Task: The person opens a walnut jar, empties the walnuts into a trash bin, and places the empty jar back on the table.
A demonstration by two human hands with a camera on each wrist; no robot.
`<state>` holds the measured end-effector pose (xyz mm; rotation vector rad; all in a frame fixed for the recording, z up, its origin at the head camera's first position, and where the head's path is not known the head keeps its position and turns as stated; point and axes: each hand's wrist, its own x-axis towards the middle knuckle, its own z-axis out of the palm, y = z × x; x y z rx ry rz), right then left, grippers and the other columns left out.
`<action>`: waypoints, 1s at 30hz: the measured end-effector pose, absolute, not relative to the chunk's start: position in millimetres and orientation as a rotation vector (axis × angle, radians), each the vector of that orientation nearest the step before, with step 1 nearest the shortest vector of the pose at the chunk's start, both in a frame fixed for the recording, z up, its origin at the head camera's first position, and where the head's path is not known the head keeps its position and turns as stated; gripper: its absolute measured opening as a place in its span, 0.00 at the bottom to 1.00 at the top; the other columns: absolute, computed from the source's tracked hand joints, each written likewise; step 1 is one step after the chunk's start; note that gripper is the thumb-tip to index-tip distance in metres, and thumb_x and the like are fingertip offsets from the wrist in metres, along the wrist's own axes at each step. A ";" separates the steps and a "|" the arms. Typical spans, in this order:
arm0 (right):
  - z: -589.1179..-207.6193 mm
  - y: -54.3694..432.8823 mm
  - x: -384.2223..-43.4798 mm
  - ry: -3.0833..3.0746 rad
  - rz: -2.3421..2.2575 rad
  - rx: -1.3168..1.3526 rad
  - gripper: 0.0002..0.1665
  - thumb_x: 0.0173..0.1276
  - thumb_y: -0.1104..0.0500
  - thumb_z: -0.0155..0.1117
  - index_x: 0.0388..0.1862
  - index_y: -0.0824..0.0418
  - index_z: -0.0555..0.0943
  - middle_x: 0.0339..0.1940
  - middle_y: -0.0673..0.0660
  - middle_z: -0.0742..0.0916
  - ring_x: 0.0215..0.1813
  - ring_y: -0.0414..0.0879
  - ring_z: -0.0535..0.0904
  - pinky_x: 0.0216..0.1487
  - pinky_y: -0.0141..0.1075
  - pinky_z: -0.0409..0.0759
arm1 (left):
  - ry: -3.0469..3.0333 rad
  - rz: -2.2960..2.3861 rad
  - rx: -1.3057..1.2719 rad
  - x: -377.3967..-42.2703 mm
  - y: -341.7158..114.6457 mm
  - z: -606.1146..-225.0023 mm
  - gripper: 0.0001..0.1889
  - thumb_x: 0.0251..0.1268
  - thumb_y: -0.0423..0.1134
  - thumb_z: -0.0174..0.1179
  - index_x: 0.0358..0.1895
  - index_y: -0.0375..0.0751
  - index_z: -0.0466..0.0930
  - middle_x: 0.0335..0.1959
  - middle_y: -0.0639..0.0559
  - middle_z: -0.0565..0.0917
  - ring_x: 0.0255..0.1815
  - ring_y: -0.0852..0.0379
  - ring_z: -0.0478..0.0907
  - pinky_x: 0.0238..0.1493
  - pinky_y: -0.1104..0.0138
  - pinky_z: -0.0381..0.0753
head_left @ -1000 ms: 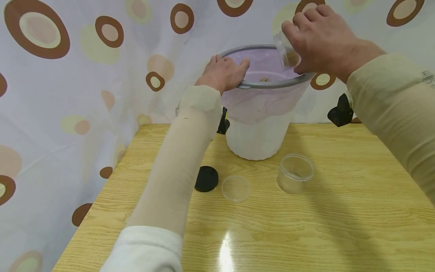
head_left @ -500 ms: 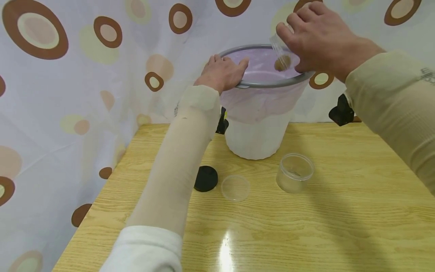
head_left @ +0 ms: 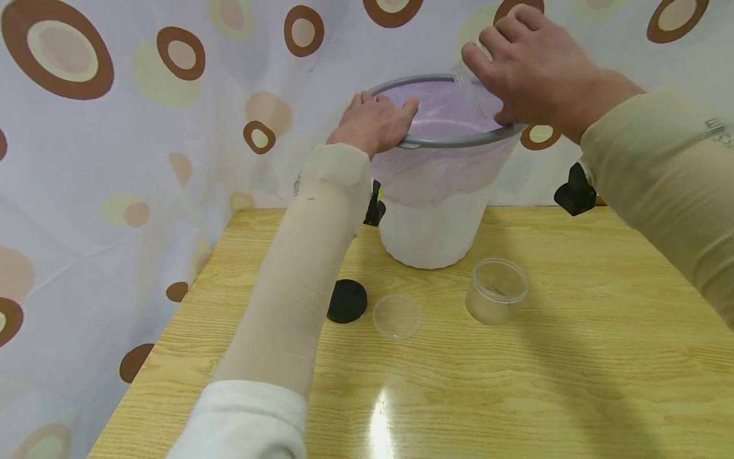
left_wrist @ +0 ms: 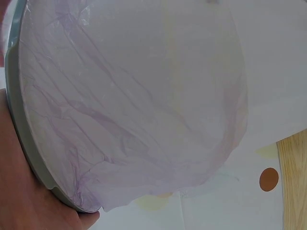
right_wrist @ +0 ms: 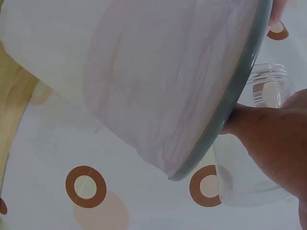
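A white bin [head_left: 430, 229] with a grey rim and a pinkish-purple bag liner stands at the back of the table. My left hand [head_left: 375, 121] grips its left rim, the thumb towards the inside. Over the right side of the bin, my right hand [head_left: 533, 70] holds a clear plastic jar [right_wrist: 254, 177] tipped over, its threaded mouth pointing into the bin. No contents show in the jar in the right wrist view. The hand covers most of the jar in the head view. The bottom of the bin is hidden.
On the wooden table [head_left: 459, 395] lie a black round lid [head_left: 347, 301] and a clear disc [head_left: 397, 317]. A clear round container [head_left: 496, 292] with small dark bits inside stands to their right. A patterned curtain [head_left: 229, 159] hangs behind.
A brown round lump slid to the mouth of the jar and is now out of sight. My right hand tipped the jar further and shifted slightly left. The left hand stayed on the rim.
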<state>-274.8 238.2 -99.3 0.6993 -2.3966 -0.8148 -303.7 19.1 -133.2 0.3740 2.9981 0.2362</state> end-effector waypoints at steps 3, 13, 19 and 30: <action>-102.0 237.1 -274.0 -2.365 -0.809 0.704 0.54 0.44 0.56 0.84 0.62 0.72 0.60 0.54 0.76 0.72 0.59 0.70 0.67 0.70 0.56 0.64 | 2.989 0.231 0.369 -304.2 19.2 -133.9 0.43 0.74 0.66 0.13 0.80 0.38 0.39 0.82 0.41 0.41 0.82 0.49 0.37 0.81 0.62 0.38; -104.4 240.5 -270.2 -2.320 -0.781 0.719 0.55 0.42 0.58 0.85 0.62 0.72 0.60 0.55 0.76 0.72 0.60 0.69 0.66 0.70 0.56 0.63 | 2.993 0.258 0.345 -305.4 18.4 -135.3 0.44 0.73 0.67 0.13 0.80 0.38 0.37 0.82 0.42 0.40 0.82 0.50 0.38 0.81 0.61 0.39; -104.1 243.3 -268.9 -2.323 -0.758 0.685 0.54 0.43 0.59 0.84 0.63 0.72 0.60 0.56 0.76 0.72 0.62 0.69 0.64 0.71 0.56 0.62 | 3.003 0.257 0.363 -305.7 17.7 -136.0 0.44 0.73 0.67 0.13 0.80 0.39 0.39 0.82 0.42 0.42 0.81 0.50 0.40 0.81 0.61 0.41; -104.1 250.1 -266.6 -2.412 -0.651 0.612 0.54 0.45 0.60 0.82 0.65 0.73 0.59 0.60 0.76 0.69 0.66 0.69 0.61 0.74 0.57 0.56 | 3.006 0.249 0.378 -305.3 19.1 -135.8 0.43 0.74 0.66 0.13 0.81 0.39 0.41 0.82 0.43 0.43 0.82 0.49 0.40 0.81 0.61 0.41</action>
